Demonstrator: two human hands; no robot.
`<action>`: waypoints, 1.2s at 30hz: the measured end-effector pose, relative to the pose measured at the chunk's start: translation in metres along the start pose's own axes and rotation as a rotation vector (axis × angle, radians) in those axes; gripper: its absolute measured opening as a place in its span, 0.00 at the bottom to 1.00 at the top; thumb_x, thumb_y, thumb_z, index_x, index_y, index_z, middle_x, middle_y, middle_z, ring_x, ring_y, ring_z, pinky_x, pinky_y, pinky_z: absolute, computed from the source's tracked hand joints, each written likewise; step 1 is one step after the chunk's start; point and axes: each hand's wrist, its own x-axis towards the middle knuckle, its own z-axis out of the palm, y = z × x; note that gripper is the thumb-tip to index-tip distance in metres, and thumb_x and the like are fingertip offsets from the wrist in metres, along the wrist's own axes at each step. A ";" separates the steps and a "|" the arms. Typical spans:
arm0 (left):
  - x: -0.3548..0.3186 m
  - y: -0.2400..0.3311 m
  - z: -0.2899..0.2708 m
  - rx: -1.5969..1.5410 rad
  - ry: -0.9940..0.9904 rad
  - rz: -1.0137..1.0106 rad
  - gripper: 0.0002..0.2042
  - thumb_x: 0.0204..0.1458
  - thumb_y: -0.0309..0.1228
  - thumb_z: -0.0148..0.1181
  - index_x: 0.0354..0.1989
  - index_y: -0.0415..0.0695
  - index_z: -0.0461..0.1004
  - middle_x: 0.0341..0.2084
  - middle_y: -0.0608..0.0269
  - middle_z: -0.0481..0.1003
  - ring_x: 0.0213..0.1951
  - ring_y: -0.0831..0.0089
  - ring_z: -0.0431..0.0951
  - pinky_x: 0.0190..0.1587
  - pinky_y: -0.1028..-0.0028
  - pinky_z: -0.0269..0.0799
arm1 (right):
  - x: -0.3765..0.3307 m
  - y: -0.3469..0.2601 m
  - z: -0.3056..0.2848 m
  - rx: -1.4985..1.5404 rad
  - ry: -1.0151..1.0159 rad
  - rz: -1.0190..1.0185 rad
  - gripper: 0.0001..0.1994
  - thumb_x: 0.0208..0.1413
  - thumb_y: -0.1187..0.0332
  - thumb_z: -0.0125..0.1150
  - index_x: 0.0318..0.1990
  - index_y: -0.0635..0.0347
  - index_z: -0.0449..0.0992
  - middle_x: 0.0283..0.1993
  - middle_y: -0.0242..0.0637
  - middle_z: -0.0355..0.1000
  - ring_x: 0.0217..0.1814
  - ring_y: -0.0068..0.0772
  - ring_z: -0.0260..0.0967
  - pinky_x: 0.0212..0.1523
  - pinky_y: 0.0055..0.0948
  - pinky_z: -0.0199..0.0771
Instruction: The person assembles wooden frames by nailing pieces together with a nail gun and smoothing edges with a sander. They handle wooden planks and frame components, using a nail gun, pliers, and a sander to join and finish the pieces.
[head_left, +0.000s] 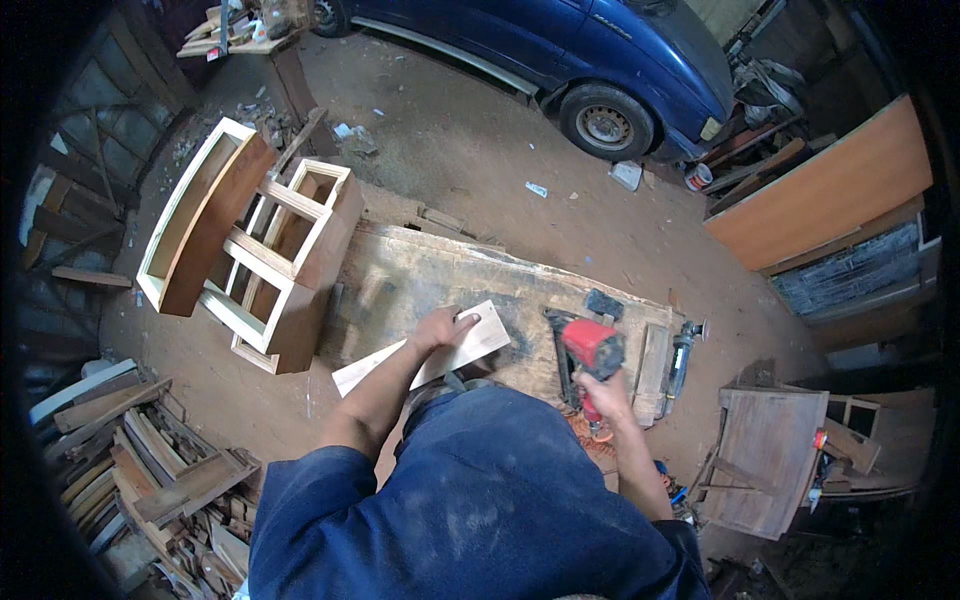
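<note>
Over the worktop (420, 265), left hand (438, 328) reaches slantwise, gripping pale board (482, 337), forearm (385, 385) hiding its middle; right hand (605, 393) clasps red nail gun (592, 347), slightly blurred.

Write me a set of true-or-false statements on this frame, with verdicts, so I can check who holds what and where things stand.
1. The right hand grips a red and black tool. True.
2. The left hand is on a pale board. True.
3. Both hands are on the red and black tool. False: only the right hand is; the left is at the pale board.
4. A wooden frame stands to the left of the left hand. True.
5. The pale board lies inside the wooden frame. False: it is outside it, to the frame's right.
6. The pale board is round. False: it is long and straight-edged.
</note>
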 end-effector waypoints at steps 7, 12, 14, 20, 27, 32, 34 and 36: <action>-0.016 -0.014 -0.024 0.109 -0.175 0.106 0.52 0.38 0.73 0.63 0.63 0.40 0.70 0.47 0.40 0.79 0.52 0.46 0.79 0.55 0.56 0.73 | 0.042 -0.031 0.096 -0.238 -0.121 0.118 0.11 0.50 0.68 0.66 0.35 0.68 0.78 0.23 0.33 0.73 0.21 0.25 0.69 0.24 0.29 0.70; -0.018 -0.015 -0.029 0.078 -0.147 0.076 0.50 0.37 0.72 0.64 0.61 0.41 0.72 0.47 0.41 0.80 0.51 0.47 0.80 0.55 0.55 0.73 | 0.065 -0.043 0.126 -0.303 -0.119 0.125 0.09 0.52 0.70 0.64 0.33 0.68 0.78 0.23 0.34 0.73 0.20 0.24 0.69 0.22 0.28 0.70; -0.019 -0.017 -0.030 0.062 -0.118 0.091 0.49 0.38 0.71 0.64 0.60 0.41 0.72 0.46 0.41 0.80 0.50 0.47 0.80 0.56 0.56 0.73 | 0.069 -0.048 0.132 -0.345 -0.091 0.074 0.09 0.52 0.69 0.63 0.35 0.67 0.78 0.22 0.33 0.72 0.20 0.25 0.69 0.22 0.28 0.70; -0.020 -0.018 -0.036 0.048 -0.112 0.139 0.47 0.40 0.70 0.65 0.57 0.37 0.74 0.41 0.39 0.80 0.46 0.46 0.81 0.51 0.55 0.75 | 0.076 -0.055 0.132 -0.424 -0.122 0.137 0.09 0.53 0.70 0.63 0.37 0.67 0.77 0.22 0.33 0.72 0.20 0.26 0.70 0.22 0.30 0.71; -0.023 -0.012 -0.042 0.040 -0.194 0.060 0.46 0.41 0.66 0.67 0.65 0.46 0.70 0.48 0.43 0.80 0.53 0.50 0.79 0.59 0.58 0.71 | 0.076 -0.030 0.126 -0.434 -0.084 -0.221 0.09 0.52 0.71 0.61 0.39 0.67 0.77 0.26 0.35 0.75 0.25 0.27 0.71 0.28 0.30 0.72; -0.024 -0.011 -0.042 0.010 -0.187 0.073 0.45 0.41 0.65 0.68 0.66 0.50 0.69 0.48 0.43 0.80 0.53 0.50 0.79 0.59 0.58 0.71 | 0.067 -0.027 0.119 -0.457 -0.147 0.043 0.16 0.51 0.69 0.63 0.47 0.67 0.78 0.38 0.44 0.79 0.41 0.39 0.77 0.45 0.36 0.76; -0.025 -0.010 -0.042 0.012 -0.178 0.066 0.45 0.41 0.65 0.68 0.66 0.51 0.69 0.48 0.43 0.80 0.53 0.50 0.79 0.58 0.58 0.71 | 0.063 -0.030 0.119 -0.545 -0.135 0.040 0.21 0.49 0.64 0.64 0.49 0.65 0.79 0.44 0.52 0.80 0.49 0.48 0.80 0.51 0.40 0.76; -0.024 -0.010 -0.042 0.016 -0.175 0.068 0.45 0.41 0.64 0.68 0.66 0.51 0.70 0.47 0.43 0.80 0.52 0.50 0.79 0.58 0.58 0.71 | 0.059 -0.031 0.119 -0.573 -0.117 -0.009 0.21 0.49 0.64 0.64 0.50 0.64 0.79 0.45 0.54 0.80 0.50 0.50 0.79 0.51 0.41 0.76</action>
